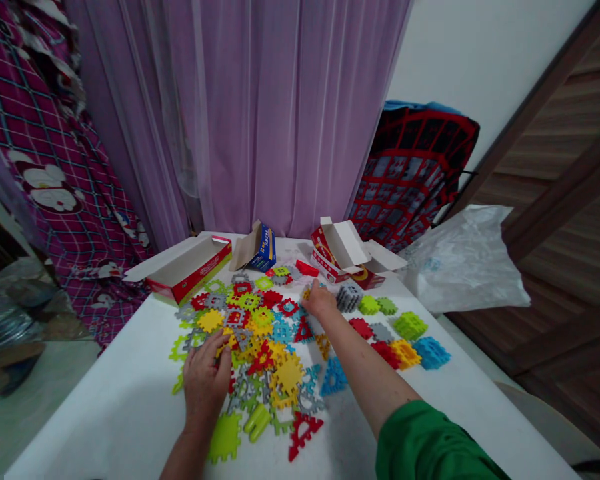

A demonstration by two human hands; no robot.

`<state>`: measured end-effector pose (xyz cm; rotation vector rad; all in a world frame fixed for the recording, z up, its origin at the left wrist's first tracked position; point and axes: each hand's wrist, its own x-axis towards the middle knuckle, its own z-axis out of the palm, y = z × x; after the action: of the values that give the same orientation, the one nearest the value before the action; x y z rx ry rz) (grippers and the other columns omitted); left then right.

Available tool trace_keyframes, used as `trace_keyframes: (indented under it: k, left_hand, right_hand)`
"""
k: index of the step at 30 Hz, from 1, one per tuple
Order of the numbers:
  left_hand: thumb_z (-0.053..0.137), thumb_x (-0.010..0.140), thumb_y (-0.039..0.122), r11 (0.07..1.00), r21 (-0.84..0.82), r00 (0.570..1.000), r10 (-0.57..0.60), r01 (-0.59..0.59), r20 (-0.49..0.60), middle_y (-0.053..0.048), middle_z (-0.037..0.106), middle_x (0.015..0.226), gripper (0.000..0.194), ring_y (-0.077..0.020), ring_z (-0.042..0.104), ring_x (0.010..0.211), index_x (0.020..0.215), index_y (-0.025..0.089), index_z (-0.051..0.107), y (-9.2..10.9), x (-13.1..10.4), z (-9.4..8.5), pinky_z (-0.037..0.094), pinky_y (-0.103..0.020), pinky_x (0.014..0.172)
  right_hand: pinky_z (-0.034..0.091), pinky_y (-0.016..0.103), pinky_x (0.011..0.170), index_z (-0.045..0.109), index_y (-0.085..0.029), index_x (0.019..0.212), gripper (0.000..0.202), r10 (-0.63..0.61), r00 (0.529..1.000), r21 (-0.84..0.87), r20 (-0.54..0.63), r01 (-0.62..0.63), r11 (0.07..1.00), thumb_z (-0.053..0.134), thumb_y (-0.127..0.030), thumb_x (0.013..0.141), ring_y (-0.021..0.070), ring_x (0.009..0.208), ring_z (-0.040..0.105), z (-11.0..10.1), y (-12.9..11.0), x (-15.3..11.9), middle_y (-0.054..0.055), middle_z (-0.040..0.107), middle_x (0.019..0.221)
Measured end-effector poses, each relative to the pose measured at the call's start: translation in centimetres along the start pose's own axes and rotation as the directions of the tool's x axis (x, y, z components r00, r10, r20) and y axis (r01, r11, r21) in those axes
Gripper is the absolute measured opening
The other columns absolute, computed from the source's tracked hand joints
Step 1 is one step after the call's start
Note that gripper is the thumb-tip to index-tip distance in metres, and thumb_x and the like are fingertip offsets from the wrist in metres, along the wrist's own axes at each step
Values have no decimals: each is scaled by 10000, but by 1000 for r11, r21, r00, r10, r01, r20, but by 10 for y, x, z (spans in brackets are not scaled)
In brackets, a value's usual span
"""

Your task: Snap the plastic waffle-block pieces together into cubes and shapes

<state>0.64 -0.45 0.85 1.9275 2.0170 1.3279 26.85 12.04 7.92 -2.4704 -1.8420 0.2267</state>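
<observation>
Wht tbl (125, 407) | toothed pcs (287, 377), ctr | stacks (411, 325), R | opn boxes (187, 268), far end

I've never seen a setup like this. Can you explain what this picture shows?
There's no machine: these are a person's bare hands, pictured from one camera worn on their head, looking forward and down. On the white table lies a jumble of toothed plastic pieces, with small stacks to the right, including a blue stack. Behind are open cardboard boxes. The left hand is at the jumble's left side; the right hand reaches farther, fingertips at a yellowish piece. Whether either grips anything is unclear.
</observation>
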Motion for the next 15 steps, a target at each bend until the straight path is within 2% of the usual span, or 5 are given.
trace_keyframes:
  k: [10,15]
  left_hand:
    - [444,894,342,1000,3,1000,-2,2,8,-100,725,1184,286,-278,671,1083,994,242,693,-2,-1,2,380,-549,1047]
    - [458,882,336,1000,-8,1000,-1,1,1,-87,734,1164,275,-268,675,1078,986,248,696,-3,0,3,386,-533,1051]
  right_hand:
    - [453,357,937,303,-81,1472,734,-1,1000,-19,-14,0,1000,608,-344,858,287,1164,603,1,-3,-2,234,564,1305]
    - [462,376,920,405,-112,1413,675,-10,1000,-29,-29,10,1000,608,-424,851,306,1149,606,-17,-2,-8,217,578,1294]
